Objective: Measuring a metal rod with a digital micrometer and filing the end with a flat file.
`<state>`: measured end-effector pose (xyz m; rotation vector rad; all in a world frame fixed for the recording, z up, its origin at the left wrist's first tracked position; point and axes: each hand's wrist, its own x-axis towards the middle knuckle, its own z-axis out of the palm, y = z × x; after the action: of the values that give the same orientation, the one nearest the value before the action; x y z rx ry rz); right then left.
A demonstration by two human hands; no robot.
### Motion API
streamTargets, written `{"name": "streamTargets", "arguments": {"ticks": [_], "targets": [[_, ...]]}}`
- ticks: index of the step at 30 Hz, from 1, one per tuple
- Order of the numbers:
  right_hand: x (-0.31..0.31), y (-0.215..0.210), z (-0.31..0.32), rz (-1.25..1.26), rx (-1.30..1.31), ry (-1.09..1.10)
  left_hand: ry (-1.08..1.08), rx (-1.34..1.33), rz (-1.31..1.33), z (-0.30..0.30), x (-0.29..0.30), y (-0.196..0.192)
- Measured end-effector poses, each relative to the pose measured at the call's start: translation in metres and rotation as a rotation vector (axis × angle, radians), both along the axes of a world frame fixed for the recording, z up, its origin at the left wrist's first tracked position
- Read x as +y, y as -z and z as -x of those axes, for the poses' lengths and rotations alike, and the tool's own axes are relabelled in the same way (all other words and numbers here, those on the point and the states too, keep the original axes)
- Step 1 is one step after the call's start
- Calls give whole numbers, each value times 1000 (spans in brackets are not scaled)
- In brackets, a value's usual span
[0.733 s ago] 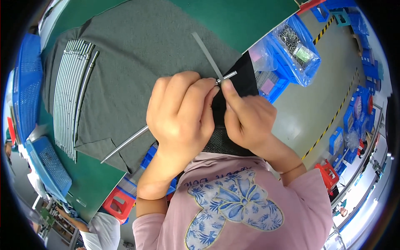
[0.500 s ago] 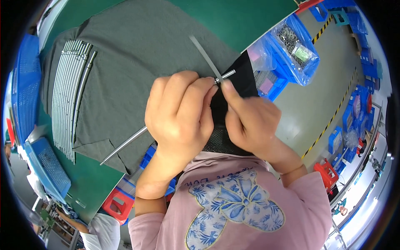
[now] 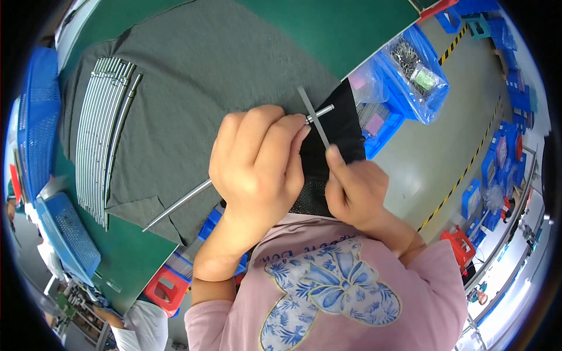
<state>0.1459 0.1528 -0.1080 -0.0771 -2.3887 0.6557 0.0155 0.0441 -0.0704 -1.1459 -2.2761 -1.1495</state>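
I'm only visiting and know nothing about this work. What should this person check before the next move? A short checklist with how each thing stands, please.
1. Left hand has hold of the metal rod: ok.
2. Right hand grips the flat grey strip: ok.
3. Strip crosses the rod near its upper-right end: ok.
4. Strip presses on the rod: cannot tell from above.
5. Other rods lie on the dark cloth: ok.
6. Those rods evenly spaced: not ok, the rightmost stands slightly apart.

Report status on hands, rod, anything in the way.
Left hand closed on rod. Right hand gripping strip, crossing rod near one end. Other rods lie left on cloth, out of the way.
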Motion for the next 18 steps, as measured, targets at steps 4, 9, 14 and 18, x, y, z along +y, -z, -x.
{"name": "streamTargets", "arguments": {"ticks": [4, 9, 14, 18], "targets": [[8, -19, 24, -46, -28, -15, 22, 24, 8, 1, -2, -1], [4, -11, 4, -26, -46, 3, 11, 5, 8, 1, -1, -2], [13, -44, 14, -43, -142, -55, 13, 36, 3, 2, -1, -1], [10, -40, 7, -28, -174, -84, 8, 1, 2, 1, -1, -4]]}}
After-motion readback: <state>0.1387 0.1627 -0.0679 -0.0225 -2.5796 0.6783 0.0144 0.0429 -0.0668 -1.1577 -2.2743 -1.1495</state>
